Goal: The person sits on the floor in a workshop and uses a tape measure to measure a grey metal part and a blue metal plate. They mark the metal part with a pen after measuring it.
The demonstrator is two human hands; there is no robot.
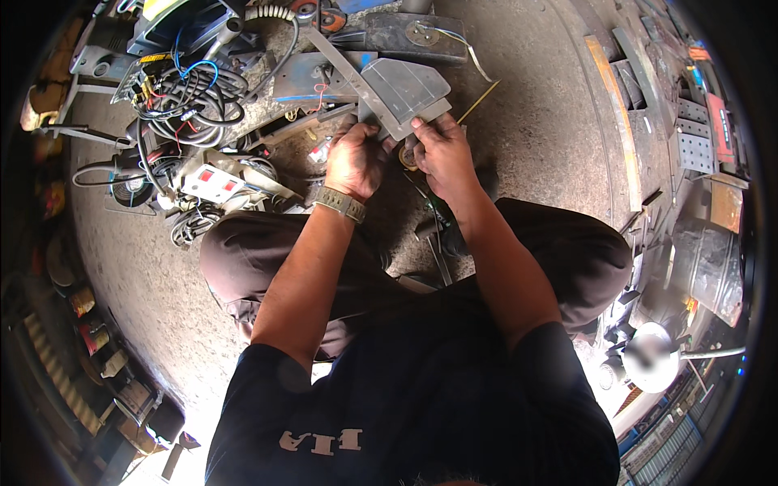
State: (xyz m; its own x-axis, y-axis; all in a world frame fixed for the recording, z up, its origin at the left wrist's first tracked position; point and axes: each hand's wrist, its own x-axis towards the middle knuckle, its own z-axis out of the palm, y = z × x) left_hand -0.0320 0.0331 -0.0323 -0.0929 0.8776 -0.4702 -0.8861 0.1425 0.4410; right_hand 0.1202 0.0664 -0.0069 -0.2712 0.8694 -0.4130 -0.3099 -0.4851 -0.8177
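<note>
A grey sheet-metal plate [405, 85] with cut corners and thin lines marked on it is held out in front of my knees. Along its left edge runs a long flat metal strip [344, 69], slanting up to the left. My right hand [444, 155] pinches the near edge of these pieces, thumb on top. Curled at the strip's near end, my left hand [356, 158] has its fingertips partly hidden, so exactly which piece it grips is unclear. A round tape measure [408, 159] shows under my right hand, and a yellow tape blade [480, 101] lies beyond it.
Coiled black cables [190, 101] and a white socket box [212, 182] crowd the floor at left. A blue-grey metal piece [312, 77] and a dark tank-like part [405, 36] lie beyond the plate. Long strips [616, 121] and a perforated plate [694, 134] are at right.
</note>
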